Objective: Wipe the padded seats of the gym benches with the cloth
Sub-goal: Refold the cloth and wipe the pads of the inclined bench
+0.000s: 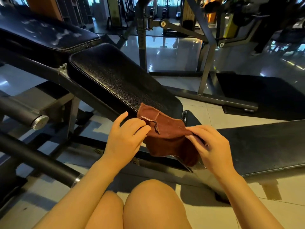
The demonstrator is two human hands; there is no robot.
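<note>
A brown cloth [166,136] hangs stretched between both hands in front of me. My left hand [125,138] pinches its left edge near a small tag and a loose thread. My right hand [209,146] pinches its right edge. The cloth's upper corner lies over the near end of a black padded bench seat [115,76], which slopes up and away to the left. A second black pad [264,144] stretches flat to the right, just behind my right hand. A worn backrest pad [46,33] sits at the upper left.
Black steel frame tubes [38,156] and a round bar end [39,122] run low on the left. A grey machine frame [206,63] and a black floor mat [264,96] stand behind. My knees [148,209] fill the bottom centre. Tiled floor surrounds the benches.
</note>
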